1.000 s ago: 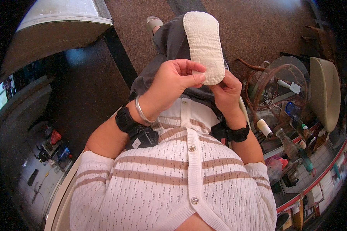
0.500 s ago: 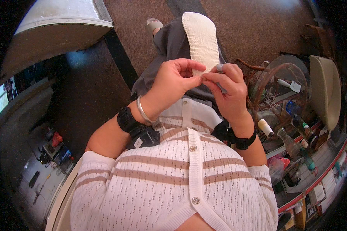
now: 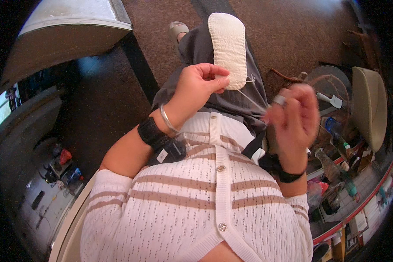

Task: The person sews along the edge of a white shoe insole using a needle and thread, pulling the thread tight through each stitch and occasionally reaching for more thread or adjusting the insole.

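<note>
- Nearest is the person's white striped cardigan, with a dark wristband and a bangle on the left arm, both pushed back from the fingers, which leaves the fingertips free.
- The right hand, blurred, is out to the right of the lap; its fingertips look pinched together on the thread. I can't tell whether a needle is in there too.
- The thread runs in pale strands from the lower edge of the insole to that hand, nearly straight, so I'd judge that holding the hands apart keeps it taut. A small loose loop stands at the insole's right edge.
- The left hand has thumb and forefinger closed on the insole's near left corner, probably to steady it against the thread's pull.
- The insole, cream and stitched, stretches away over the grey trousers, long side pointing from the body; I can't tell whether it rests on the thigh. Gripped at the near end only, most of its face is left uncovered.
- Farther right, beyond the right hand, a clear bottle stands among clutter, near a beige panel.
- Beyond the knees, a sandalled foot rests on the brown floor.
</note>
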Available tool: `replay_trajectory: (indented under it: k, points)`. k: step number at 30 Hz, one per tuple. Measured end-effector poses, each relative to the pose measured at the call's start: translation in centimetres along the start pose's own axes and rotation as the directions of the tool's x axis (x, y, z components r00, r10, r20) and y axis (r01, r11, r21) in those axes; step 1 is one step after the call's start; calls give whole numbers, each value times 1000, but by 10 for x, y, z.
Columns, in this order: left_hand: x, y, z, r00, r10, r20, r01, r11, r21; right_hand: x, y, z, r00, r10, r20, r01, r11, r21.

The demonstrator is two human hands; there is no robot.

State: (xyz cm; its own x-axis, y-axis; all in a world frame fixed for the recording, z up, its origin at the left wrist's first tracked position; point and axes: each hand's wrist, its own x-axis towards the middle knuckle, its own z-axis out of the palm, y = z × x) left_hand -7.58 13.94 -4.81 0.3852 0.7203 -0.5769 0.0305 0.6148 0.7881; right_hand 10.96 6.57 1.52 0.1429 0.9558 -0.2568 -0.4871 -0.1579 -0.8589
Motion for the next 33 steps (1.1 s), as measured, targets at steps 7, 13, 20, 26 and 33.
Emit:
replay_trajectory:
  k: [7,13,20,26,33]
  points:
    - [23,-24,-10,995,80,-61,-77,996,52,-73,-115,-81,800,-545,-253,511,838,-189]
    - [18,-33,5,995,94,-41,-92,994,58,-130,-181,-166,445,-869,217,-289,-369,-883]
    - [20,-33,2,994,96,50,-98,994,40,-69,-112,-137,557,-741,-374,70,491,-868]
    - [14,-27,4,998,52,-47,-51,998,21,1,-2,-29,945,-302,121,240,395,-887]
    - [12,-25,2,999,43,4,-42,999,-30,21,52,-6,972,-178,153,216,424,-879]
